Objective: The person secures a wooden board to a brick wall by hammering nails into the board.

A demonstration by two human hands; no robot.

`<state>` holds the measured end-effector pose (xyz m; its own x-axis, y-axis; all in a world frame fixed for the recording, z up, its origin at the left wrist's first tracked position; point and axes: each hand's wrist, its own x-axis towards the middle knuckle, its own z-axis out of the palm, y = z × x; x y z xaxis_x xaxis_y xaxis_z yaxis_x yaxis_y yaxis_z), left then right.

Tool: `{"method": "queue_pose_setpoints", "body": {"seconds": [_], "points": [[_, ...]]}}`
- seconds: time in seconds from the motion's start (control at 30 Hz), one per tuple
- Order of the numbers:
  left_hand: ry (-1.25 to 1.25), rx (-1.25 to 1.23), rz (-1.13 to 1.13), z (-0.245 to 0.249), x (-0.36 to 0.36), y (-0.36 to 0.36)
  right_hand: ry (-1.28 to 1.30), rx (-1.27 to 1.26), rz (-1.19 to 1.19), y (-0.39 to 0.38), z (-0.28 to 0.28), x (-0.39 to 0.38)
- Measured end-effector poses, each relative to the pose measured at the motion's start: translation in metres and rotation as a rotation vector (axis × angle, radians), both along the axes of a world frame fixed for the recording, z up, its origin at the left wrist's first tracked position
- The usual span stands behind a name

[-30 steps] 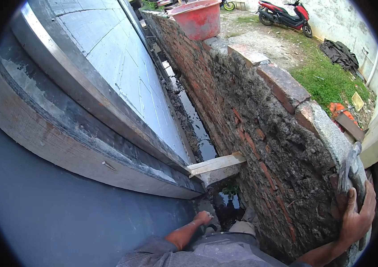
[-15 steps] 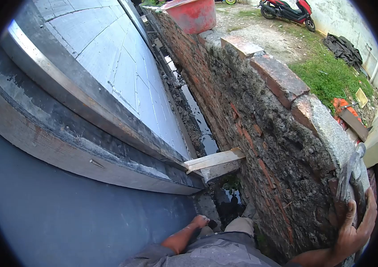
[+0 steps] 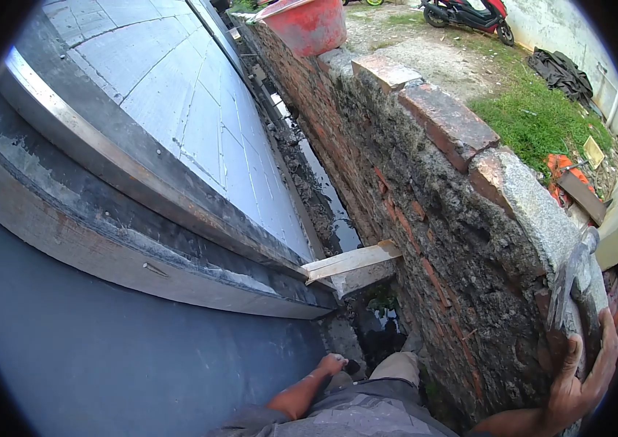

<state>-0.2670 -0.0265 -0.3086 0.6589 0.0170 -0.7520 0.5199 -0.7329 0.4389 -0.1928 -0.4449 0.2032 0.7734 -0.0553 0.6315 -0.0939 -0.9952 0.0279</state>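
My right hand (image 3: 580, 382) rests at the near end of the brick wall (image 3: 462, 255), thumb and fingers spread apart along its top. Just beyond the fingertips lies a worn grey claw hammer (image 3: 578, 273), its head toward the far side; the lower handle is hidden near the palm. Low in the middle, my left hand (image 3: 334, 363) hangs in front of my legs with fingers curled. A small dark thing (image 3: 353, 367) shows right beside those fingers, and I cannot tell whether they hold it.
A wooden plank (image 3: 353, 261) bridges the narrow wet gutter (image 3: 345, 234) between the wall and the grey panelled structure (image 3: 178, 109). Loose bricks (image 3: 449, 124) and a red tub (image 3: 309, 25) sit along the wall top. A nail (image 3: 155, 269) sticks out of the left beam. Beyond stands a scooter (image 3: 469, 18).
The view has shifted slightly, so the tub and wall top appear a little further left. Both hands and the hammer keep nearly the same places.
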Motion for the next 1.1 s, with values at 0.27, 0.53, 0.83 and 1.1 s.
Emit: {"method": "queue_pose_setpoints", "body": {"seconds": [0.27, 0.53, 0.83, 1.1], "points": [[0.021, -0.038, 0.029, -0.008, -0.012, 0.0, -0.217, -0.05, 0.001, 0.018, 0.01, 0.019], [-0.061, -0.066, 0.005, -0.031, -0.015, 0.004, 0.034, 0.02, 0.05, -0.003, 0.001, -0.006], [0.017, -0.1, -0.026, -0.027, -0.015, 0.004, 0.049, 0.066, 0.081, -0.001, 0.002, 0.0], [-0.011, -0.084, -0.037, -0.016, -0.016, -0.002, -0.305, -0.103, 0.086, -0.003, -0.004, 0.017]]}}
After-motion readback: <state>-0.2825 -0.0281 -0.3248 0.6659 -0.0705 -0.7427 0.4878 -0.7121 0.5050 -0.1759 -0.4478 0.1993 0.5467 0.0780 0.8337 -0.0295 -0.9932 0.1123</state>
